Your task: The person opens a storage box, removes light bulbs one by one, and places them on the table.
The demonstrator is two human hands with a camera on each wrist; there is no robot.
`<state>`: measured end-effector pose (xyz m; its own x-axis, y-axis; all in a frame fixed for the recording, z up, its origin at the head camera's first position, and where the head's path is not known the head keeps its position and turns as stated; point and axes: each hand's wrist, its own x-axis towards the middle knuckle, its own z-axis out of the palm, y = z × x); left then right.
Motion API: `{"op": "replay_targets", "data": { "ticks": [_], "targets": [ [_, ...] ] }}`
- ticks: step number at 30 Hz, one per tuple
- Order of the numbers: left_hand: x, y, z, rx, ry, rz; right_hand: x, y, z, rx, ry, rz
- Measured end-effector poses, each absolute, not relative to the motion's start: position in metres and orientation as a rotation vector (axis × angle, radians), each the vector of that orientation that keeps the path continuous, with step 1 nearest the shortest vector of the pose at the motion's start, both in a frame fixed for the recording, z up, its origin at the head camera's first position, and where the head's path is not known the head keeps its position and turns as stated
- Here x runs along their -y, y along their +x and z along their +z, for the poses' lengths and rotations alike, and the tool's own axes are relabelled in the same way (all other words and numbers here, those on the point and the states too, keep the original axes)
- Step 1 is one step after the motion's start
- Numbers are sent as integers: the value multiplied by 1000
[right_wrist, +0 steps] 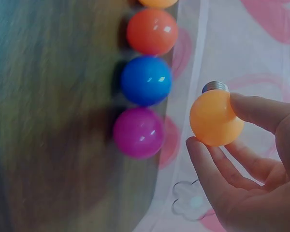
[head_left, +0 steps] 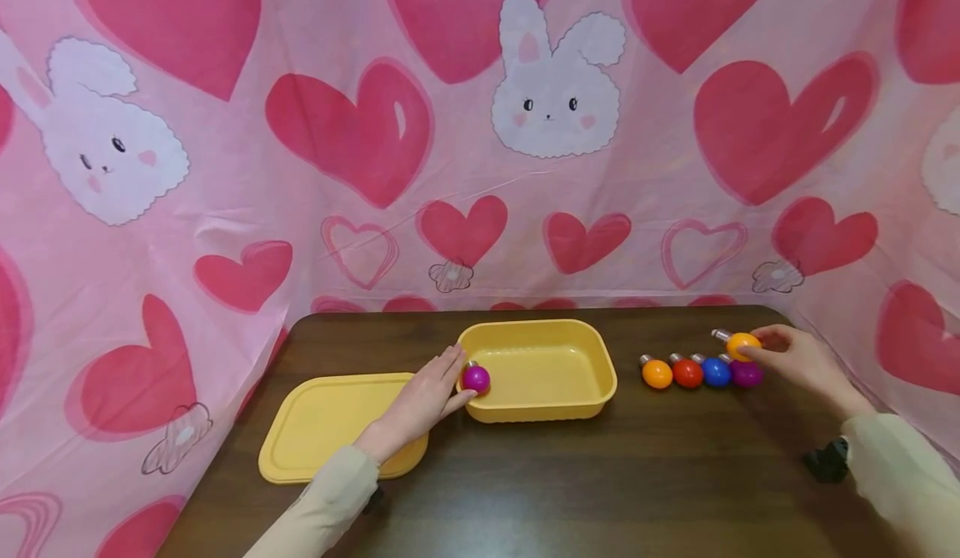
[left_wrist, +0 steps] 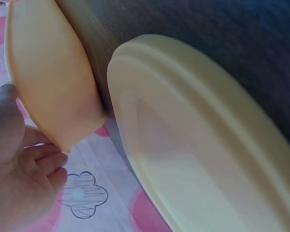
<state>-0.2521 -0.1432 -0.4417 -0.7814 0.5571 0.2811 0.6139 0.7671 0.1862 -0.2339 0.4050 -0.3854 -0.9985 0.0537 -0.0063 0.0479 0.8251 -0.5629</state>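
Note:
My left hand [head_left: 416,398] rests at the left end of a yellow plastic box [head_left: 542,414], its fingers stretched along the rim and its thumb at the front corner. A magenta toy light bulb [head_left: 476,379] lies inside the box, by that end. My right hand [head_left: 810,366] pinches an orange bulb [head_left: 742,346] between thumb and fingertips, lifted behind the right end of a bulb row. The row holds another orange bulb [head_left: 657,374], a red bulb [head_left: 687,373], a blue bulb [head_left: 716,372] and a purple bulb [right_wrist: 138,132], standing side by side.
A yellow lid [head_left: 330,420] lies flat left of the box, partly under my left forearm. The dark wooden table [head_left: 570,491] ends at a pink cloth [head_left: 465,158] printed with hearts and rabbits, which hangs behind and at both sides.

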Motion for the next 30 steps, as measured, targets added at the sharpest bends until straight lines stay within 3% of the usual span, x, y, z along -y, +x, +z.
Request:
{"op": "replay_targets", "data": {
  "ticks": [30],
  "targets": [
    [144, -251, -440, 2771, -920, -405, -459, -230, -411, 2966, -356, 871]
  ]
}}
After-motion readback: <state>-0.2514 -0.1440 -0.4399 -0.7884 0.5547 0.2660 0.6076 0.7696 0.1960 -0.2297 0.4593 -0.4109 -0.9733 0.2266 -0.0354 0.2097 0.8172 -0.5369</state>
